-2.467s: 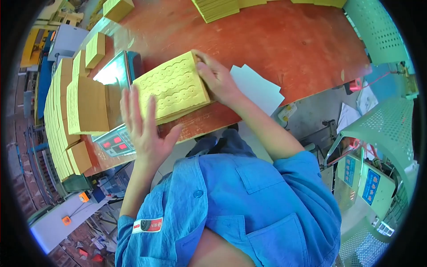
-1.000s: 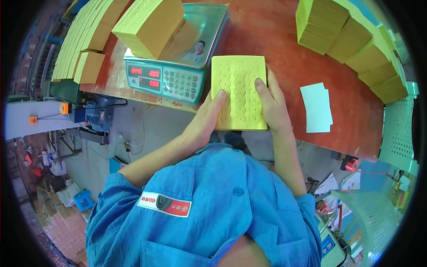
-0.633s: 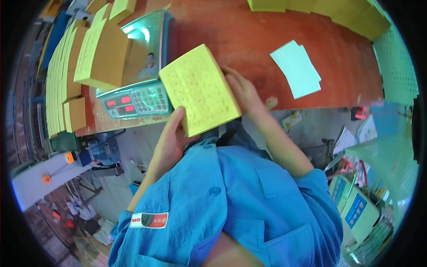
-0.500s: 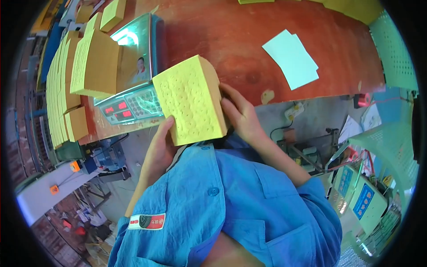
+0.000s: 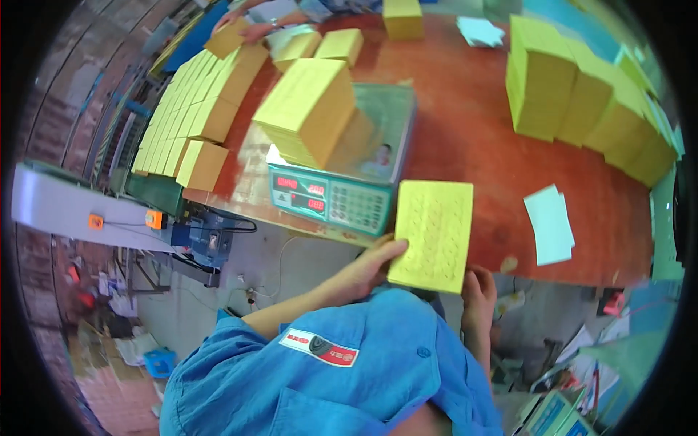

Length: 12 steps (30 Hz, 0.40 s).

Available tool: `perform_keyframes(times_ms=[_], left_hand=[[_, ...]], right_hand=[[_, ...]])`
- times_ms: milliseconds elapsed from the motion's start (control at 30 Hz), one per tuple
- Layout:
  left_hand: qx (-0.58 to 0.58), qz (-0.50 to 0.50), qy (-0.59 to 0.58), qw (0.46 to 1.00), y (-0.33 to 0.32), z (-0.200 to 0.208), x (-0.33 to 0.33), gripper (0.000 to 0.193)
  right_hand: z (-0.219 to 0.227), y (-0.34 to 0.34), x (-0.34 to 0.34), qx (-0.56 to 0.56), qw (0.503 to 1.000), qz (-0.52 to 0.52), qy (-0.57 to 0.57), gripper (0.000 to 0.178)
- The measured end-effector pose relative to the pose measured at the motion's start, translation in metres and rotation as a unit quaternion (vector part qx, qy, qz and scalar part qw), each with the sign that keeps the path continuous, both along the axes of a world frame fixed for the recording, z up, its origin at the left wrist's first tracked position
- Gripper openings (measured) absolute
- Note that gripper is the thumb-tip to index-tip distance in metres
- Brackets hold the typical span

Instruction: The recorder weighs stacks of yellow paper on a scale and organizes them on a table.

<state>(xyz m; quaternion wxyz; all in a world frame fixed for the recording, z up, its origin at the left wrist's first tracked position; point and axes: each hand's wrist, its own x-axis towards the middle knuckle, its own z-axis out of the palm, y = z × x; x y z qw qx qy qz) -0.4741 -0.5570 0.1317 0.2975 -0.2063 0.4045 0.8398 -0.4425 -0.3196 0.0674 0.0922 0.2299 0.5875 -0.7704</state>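
The yellow stack of sheets (image 5: 433, 234), tilted up against the person's chest half a second ago, now lies flat at the near edge of the red counter (image 5: 465, 123), just right of the weighing scale (image 5: 347, 190). The left hand (image 5: 371, 263) grips its near left corner, fingers pressed to the edge; the right hand (image 5: 478, 287) holds the near right corner from below (only the knuckles show). A taller yellow block (image 5: 309, 109) sits on the scale's pan as before. Pale blue slips (image 5: 550, 225) lie to the right, well apart, and more yellow stacks (image 5: 582, 94) line the far side.
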Motion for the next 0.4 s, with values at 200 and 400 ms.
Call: perform_keyframes(times_ms=[200,400], left_hand=[[0.048,-0.128,0.032,0.990,-0.037,0.019,-0.008,0.066],[-0.007,-0.250,0.218,0.943,-0.113,0.075,-0.045,0.077]], right_hand=[[0.042,-0.027,0.001,-0.022,0.995,0.096,-0.006,0.039],[0.115,-0.087,0.015,-0.013,0.997,0.047,0.061,0.052]])
